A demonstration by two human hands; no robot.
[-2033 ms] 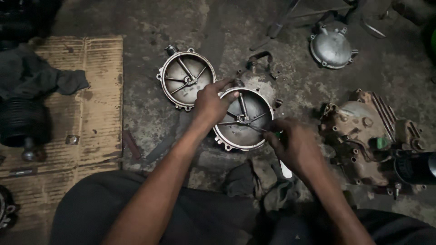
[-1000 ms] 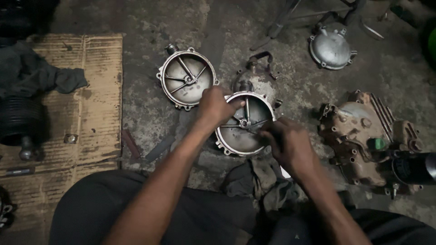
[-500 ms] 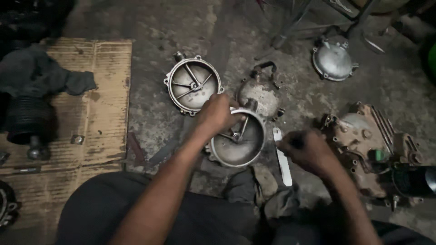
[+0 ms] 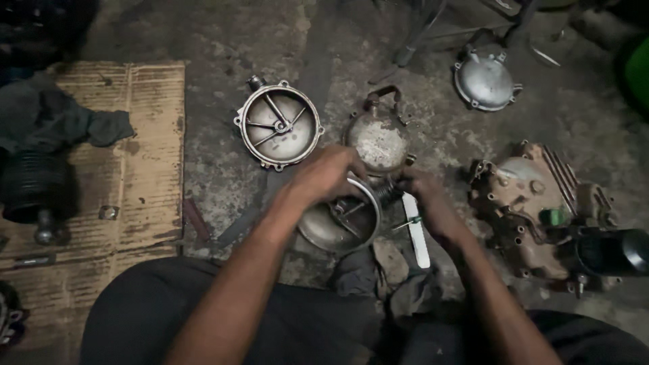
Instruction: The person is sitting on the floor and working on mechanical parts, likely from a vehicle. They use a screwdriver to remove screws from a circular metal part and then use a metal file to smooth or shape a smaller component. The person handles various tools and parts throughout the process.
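A round metal engine cover with inner ribs is tilted up off the oily floor, and my left hand grips its upper rim. My right hand is closed on a small dark ribbed part pressed against the cover's right edge. A white flat strip lies on the floor under my right wrist. A second, similar ribbed cover lies face up behind my left hand. A domed dirty housing sits just beyond both hands.
An engine block with fins lies at the right, with a dark cylinder beside it. A shiny domed cover is at the back right. Cardboard at the left carries a rag, a black finned part and small pieces.
The cover has tipped up from flat onto its edge under my left hand. My right hand has moved up to the cover's right rim with the dark ribbed part.
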